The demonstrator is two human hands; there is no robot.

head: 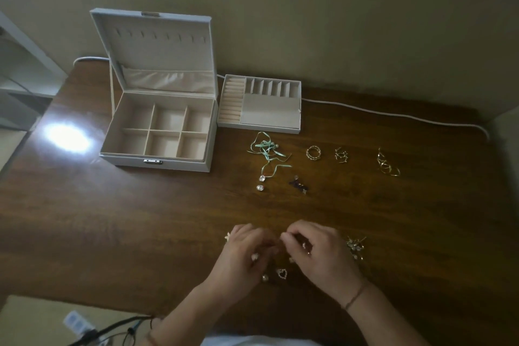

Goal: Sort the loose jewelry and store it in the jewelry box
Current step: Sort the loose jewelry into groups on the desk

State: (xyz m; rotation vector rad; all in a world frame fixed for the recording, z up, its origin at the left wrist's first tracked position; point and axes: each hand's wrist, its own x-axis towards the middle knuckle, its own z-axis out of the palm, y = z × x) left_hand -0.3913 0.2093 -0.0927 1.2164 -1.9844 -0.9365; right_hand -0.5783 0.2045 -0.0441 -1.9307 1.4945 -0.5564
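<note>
The white jewelry box (118, 159) stands open at the left, its six compartments holding nothing. Its removed tray (259, 127) lies beside it. Farther back on the table lie a green ribbon necklace (268, 149), two crystal studs (261, 182), a dark earring (299, 184), gold rings (313, 153), a second ring set (341, 155) and gold hoops (387, 166). Near the front edge my left hand (241, 255) and my right hand (317, 253) meet with curled fingers over small pieces; what they pinch is blurred. A heart pendant (281, 273) lies below them, a gold cluster (355, 247) to the right.
The brown wooden table (112, 233) meets the wall at the back. A white cable (393, 114) runs along the table's rear edge. A bright light glare (67, 136) lies left of the box. Dark cables and a power strip (78, 323) lie on the floor below.
</note>
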